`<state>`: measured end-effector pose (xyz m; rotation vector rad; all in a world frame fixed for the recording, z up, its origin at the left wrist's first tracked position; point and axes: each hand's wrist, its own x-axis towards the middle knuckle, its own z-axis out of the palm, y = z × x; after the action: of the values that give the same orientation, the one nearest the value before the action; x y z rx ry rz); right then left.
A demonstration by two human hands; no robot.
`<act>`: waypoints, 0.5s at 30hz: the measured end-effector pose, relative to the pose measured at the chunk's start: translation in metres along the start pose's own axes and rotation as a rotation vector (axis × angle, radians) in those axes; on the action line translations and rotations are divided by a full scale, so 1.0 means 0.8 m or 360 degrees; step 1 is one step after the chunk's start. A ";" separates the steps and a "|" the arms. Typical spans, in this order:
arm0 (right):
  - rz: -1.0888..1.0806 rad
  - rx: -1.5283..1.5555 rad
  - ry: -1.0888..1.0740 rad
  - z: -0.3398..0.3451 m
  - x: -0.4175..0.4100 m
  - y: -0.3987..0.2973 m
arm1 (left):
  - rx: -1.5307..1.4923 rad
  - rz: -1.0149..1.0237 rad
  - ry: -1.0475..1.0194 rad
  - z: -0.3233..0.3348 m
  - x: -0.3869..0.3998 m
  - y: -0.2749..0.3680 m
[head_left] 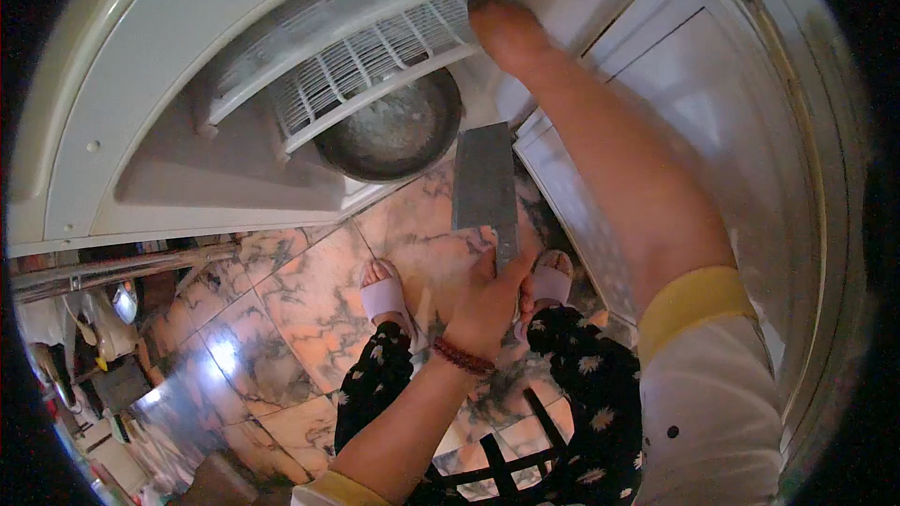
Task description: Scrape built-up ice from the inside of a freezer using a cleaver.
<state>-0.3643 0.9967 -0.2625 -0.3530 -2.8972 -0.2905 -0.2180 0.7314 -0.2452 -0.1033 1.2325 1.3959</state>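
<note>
My left hand (485,302), with a dark red beaded bracelet at the wrist, grips the handle of a cleaver with a broad grey blade (484,179). The blade points away from me, above the floor. My right hand (508,31) is at the right end of the white wire shelves (373,60) inside an opened white refrigerator or freezer; its fingers curl at the shelf edge, and what they touch is hidden. Below the shelves stands a round, dark metal pan (404,123) with a whitish, ice-like content.
The white appliance door (696,105) stands at the right. Marble-patterned tiles (302,309) cover the floor, where my slippered feet stand. A metal rail (126,270) with hanging utensils is at the left. A black barred frame (499,464) lies near my legs.
</note>
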 end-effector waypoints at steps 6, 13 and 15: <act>0.0076 0.0084 -0.0063 0.006 0.009 0.004 | 0.0016 -0.0045 -0.0030 -0.002 -0.003 0.003; 0.0061 0.0064 -0.0098 0.011 0.016 0.010 | 0.0078 -0.0019 -0.0012 -0.002 -0.002 0.004; 0.0035 0.0104 -0.0091 0.010 0.014 0.011 | 0.0059 -0.0020 0.0017 0.000 0.000 0.000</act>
<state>-0.3739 1.0093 -0.2663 -0.3880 -2.9483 -0.1847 -0.2178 0.7310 -0.2452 -0.0928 1.2642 1.3629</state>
